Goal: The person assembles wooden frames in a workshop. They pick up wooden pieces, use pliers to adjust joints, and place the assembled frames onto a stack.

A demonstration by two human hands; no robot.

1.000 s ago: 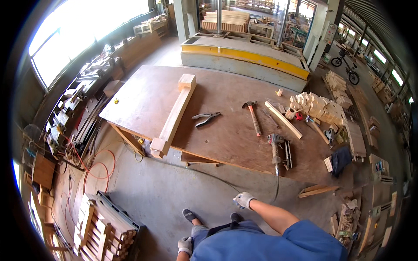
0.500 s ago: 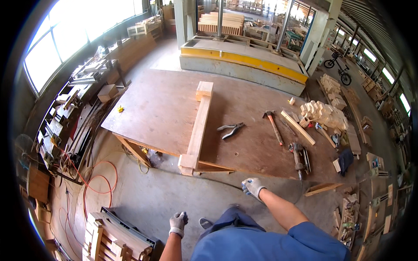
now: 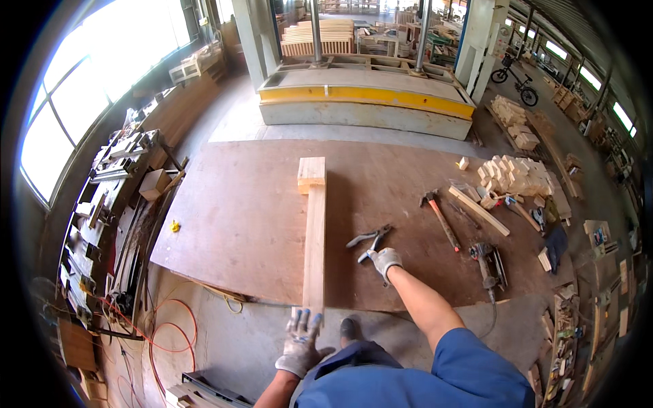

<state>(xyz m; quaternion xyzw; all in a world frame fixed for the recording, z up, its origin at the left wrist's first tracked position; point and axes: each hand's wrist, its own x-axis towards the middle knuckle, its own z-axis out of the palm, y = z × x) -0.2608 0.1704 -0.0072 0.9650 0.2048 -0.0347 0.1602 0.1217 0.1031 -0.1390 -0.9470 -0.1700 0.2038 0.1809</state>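
- My left hand in its grey-white glove (image 3: 299, 345), fingers open and spread, is at the near end of the long pale wooden beam (image 3: 315, 251), which overhangs the brown wooden tabletop (image 3: 231, 224).
- My gloved right hand (image 3: 386, 262) meets the grey metal pliers (image 3: 379, 235), seemingly not yet lifted; I can't tell whether it grips.
- Far end: squared pale wooden block (image 3: 312, 171) already in place; fastening left, I can't tell.

Daylight glare bleaches the left windows (image 3: 80, 92); soft shadow right of the beam (image 3: 315, 238); fisheye edges bend, blacken.
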